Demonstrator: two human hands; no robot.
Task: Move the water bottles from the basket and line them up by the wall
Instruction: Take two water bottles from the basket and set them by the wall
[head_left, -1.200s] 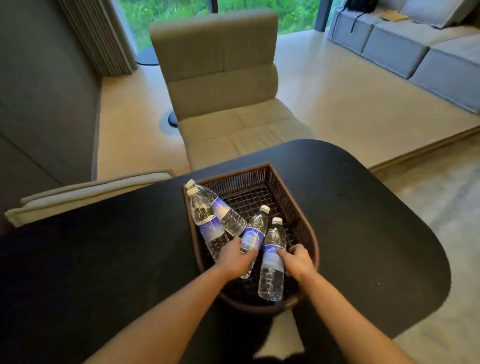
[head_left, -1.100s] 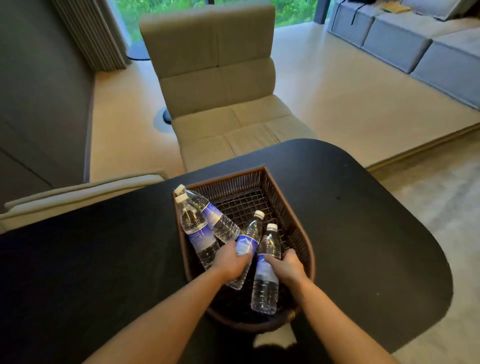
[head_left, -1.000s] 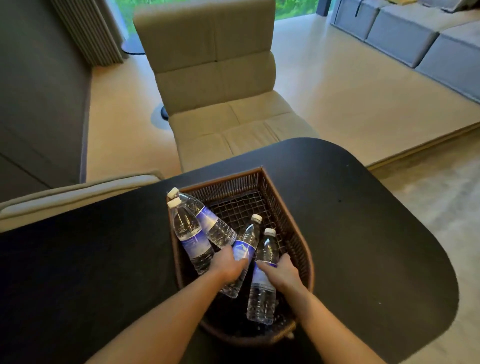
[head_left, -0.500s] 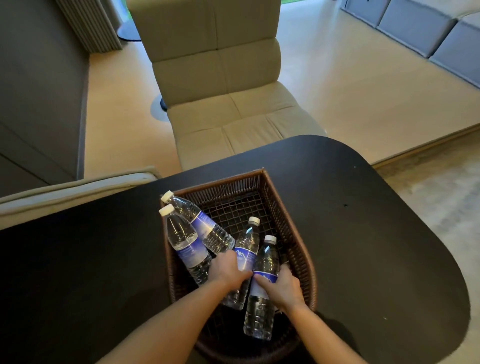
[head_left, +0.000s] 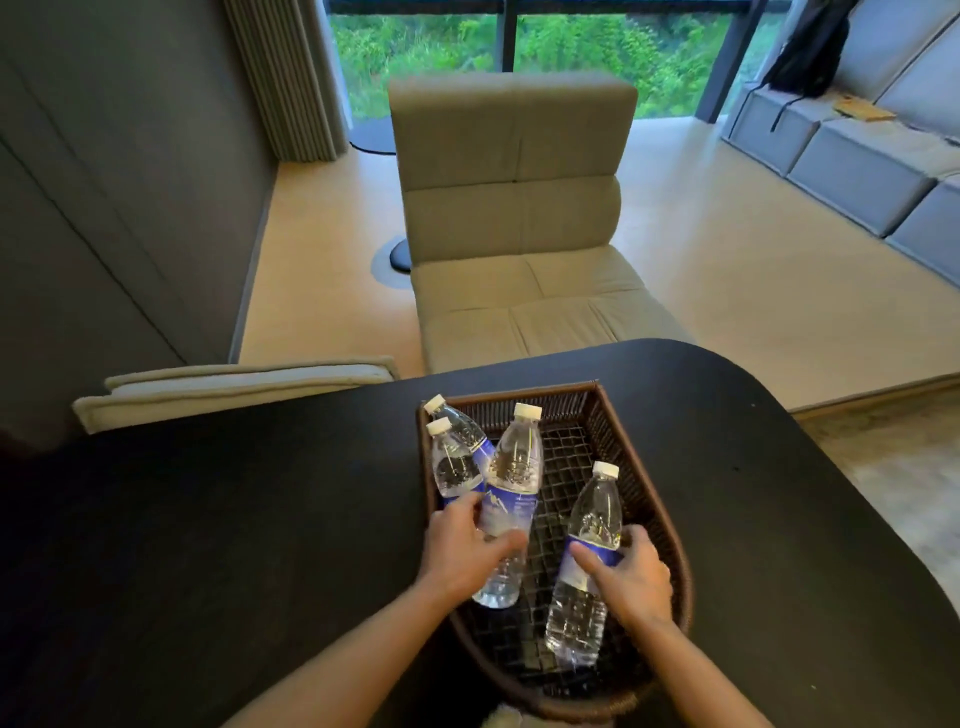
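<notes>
A brown wicker basket (head_left: 636, 467) sits on the black table (head_left: 260, 519). Over it my left hand (head_left: 465, 551) grips a clear water bottle (head_left: 511, 467) with a blue label and white cap, raised and tilted above the basket's floor. My right hand (head_left: 631, 579) grips a second bottle (head_left: 589, 525), also lifted and leaning. Two more bottles lean against the basket's left wall, one (head_left: 453, 457) in front and another (head_left: 470, 428) behind it, caps pointing away from me.
A beige padded chair (head_left: 519, 223) stands beyond the table's far edge, and another beige chair back (head_left: 234, 384) sits at the left edge. The dark grey wall (head_left: 104, 208) runs along the left. A grey sofa (head_left: 857, 161) is at the far right.
Both hands have lifted their bottles up out of the basket's bottom and spread them apart. The camera has tilted upward, showing the window.
</notes>
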